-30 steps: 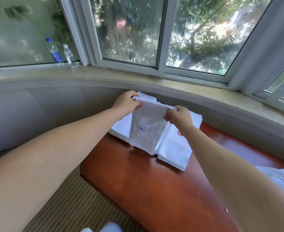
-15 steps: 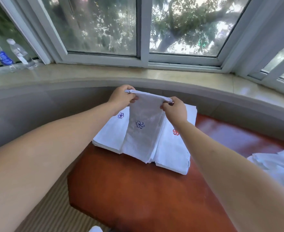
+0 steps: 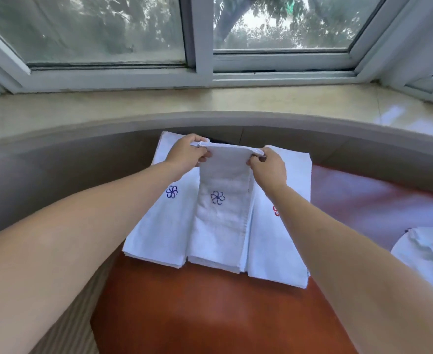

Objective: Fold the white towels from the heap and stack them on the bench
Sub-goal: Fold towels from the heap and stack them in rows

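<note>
- No readable writing is seen; a blue embroidered flower marks the folded white towel held in the middle.
- The towel's top corners are pinched by the left hand and right hand, fingers curled round the cloth.
- Its lower end rests between two stacks of folded white towels: the left stack bears a blue flower, the right stack a partly hidden red mark.
- The stacks lie at the far edge of the reddish-brown glossy tabletop; bare surface is left nearer the viewer.
- A heap of unfolded white towels lies at the right edge.
</note>
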The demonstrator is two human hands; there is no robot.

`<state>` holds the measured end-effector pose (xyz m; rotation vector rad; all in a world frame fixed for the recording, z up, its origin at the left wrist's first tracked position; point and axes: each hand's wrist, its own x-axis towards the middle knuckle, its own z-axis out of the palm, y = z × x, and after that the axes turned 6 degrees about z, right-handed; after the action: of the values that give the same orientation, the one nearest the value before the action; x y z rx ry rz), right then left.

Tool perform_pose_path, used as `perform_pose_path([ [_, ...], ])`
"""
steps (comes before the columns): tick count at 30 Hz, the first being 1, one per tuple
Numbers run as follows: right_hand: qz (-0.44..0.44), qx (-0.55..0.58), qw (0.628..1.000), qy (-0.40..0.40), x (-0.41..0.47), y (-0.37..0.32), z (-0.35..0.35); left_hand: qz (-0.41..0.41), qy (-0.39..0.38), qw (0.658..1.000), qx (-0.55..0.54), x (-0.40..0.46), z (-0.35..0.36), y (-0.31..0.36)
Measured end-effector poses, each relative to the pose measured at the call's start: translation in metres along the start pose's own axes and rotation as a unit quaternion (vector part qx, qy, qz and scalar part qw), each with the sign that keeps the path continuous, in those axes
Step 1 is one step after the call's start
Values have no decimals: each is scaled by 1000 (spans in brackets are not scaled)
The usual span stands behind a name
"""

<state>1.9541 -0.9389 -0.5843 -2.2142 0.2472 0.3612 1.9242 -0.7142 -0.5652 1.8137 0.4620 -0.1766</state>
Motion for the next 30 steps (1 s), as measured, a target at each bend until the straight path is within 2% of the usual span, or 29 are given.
perform_pose_path([
  [5,51,34,998,-28,33,20,26,-25,-19,999,-10,36,7,-26],
  [8,88,65,992,-67,35,37,41,-48,-56,997,8,45,11,-50],
  [11,121,38,986,-110,31,57,54,-77,-106,990,61,42,17,-80],
  [13,114,-17,985,-127,26,69,61,-72,-145,979,125,38,20,-98],
  [15,58,-107,983,-138,20,79,65,-15,-187,951,246,33,24,-114],
  [18,-39,-252,948,-188,4,92,71,85,-240,878,405,9,33,-132],
  [21,-78,-342,909,-225,-26,104,76,138,-281,804,506,-27,40,-150],
  [22,-87,-365,898,-228,-38,109,78,140,-285,790,524,-39,42,-155],
  [27,-85,-415,880,-214,-99,134,81,164,-245,747,596,-99,46,-181],
  [30,-70,-409,885,-210,-131,147,79,182,-237,750,590,-133,45,-197],
])
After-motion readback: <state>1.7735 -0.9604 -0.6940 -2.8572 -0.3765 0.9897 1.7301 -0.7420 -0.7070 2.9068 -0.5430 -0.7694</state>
